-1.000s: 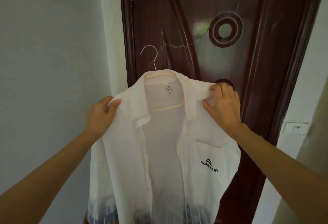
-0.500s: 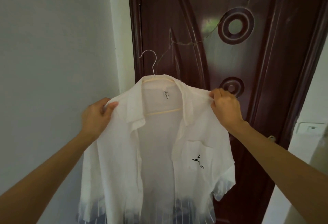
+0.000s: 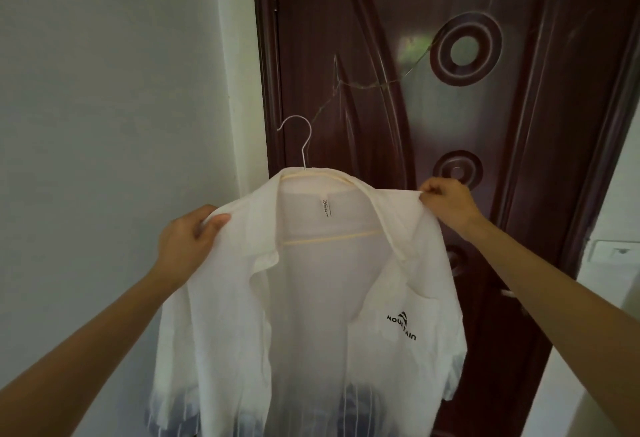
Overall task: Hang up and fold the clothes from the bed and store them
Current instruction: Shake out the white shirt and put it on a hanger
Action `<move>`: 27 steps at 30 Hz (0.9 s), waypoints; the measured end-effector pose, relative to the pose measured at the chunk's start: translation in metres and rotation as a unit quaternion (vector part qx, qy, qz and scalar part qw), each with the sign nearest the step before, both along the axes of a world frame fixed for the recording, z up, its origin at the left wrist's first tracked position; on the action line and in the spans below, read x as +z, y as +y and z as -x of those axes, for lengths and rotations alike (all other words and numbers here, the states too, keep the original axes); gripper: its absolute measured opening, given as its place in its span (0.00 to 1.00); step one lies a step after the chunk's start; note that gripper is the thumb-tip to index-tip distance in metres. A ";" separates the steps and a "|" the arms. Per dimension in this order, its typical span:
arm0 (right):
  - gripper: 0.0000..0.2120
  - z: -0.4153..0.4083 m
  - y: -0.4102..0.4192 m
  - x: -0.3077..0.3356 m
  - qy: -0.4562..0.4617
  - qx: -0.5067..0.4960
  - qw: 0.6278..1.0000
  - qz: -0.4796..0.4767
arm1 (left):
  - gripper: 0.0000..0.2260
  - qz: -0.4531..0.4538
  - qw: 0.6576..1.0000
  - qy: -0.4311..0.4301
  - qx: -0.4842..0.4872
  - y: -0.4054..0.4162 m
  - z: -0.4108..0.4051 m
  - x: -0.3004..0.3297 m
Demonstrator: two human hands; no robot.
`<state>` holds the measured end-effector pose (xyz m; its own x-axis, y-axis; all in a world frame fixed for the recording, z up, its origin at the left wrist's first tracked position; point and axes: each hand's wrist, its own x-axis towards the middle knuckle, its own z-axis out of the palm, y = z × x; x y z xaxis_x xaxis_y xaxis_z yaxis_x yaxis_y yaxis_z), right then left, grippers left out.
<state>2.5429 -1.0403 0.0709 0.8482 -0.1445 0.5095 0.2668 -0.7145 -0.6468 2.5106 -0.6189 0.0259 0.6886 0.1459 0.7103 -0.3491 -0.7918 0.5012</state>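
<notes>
Hanging step: shirt on hanger, held up before the door.

I hold one thin white short-sleeved shirt (image 3: 311, 315) on one cream hanger with a metal hook (image 3: 301, 145); left hand (image 3: 188, 246) grasps its left shoulder, right hand (image 3: 446, 206) pinches the other, in front of one dark brown wooden door (image 3: 398, 107). Judged next: find a rail or peg, none visible, and seat the hook.

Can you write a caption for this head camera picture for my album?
Both hands, left hand and right hand, hold a white shirt on a hanger by its shoulders before a brown door.
</notes>
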 end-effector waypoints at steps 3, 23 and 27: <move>0.16 0.003 -0.002 0.005 0.108 0.089 0.987 -0.079 | 0.26 0.014 1.000 0.002 0.002 -0.001 -0.001 0.000; 0.07 0.020 0.027 0.005 -0.116 0.109 0.986 0.051 | 0.13 0.042 0.998 0.033 -0.011 -0.023 0.006 0.001; 0.18 0.021 0.034 0.018 -0.013 0.103 0.992 0.071 | 0.13 0.048 0.998 0.035 -0.014 -0.027 0.008 0.006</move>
